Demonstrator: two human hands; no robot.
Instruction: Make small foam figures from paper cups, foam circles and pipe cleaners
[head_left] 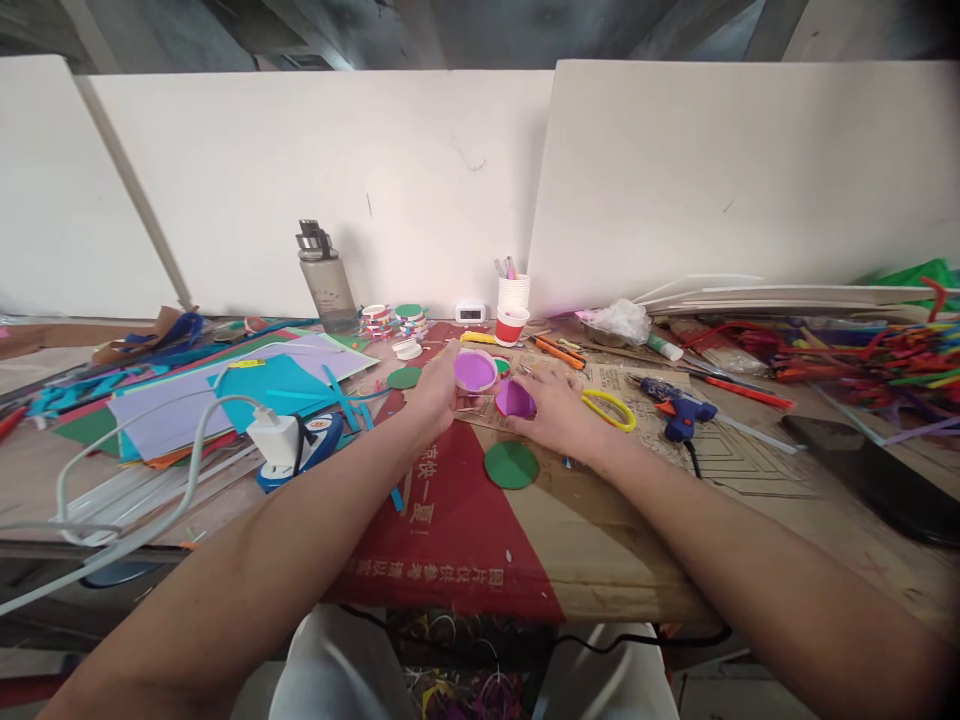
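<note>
Centrally, above cardboard (630, 565) on a desk (851, 565), between the clamped fingers of the left hand (437, 390): a round purple disc (475, 371) with a pale rim, face toward the camera; just to the right, beside the right hand (559, 405), a darker purple piece (516, 398), partly covered by fingers, too hidden to tell whether gripped or merely touched; nearer the viewer, flat on the cardboard, a green disc (511, 465); possible from here, a bent rim from too hard a squeeze, or a dropped darker piece from a loose hold; also possible, with a careless sweep of the right forearm, a knock to the yellow loop (631, 414), perhaps a scissor handle, or to the glue gun (681, 418); behind, stacked white cups (514, 292) with pens inside; just below, a red-and-white cup (511, 328), contents not visible; farther left, a grey bottle (328, 288), contents unclear.
</note>
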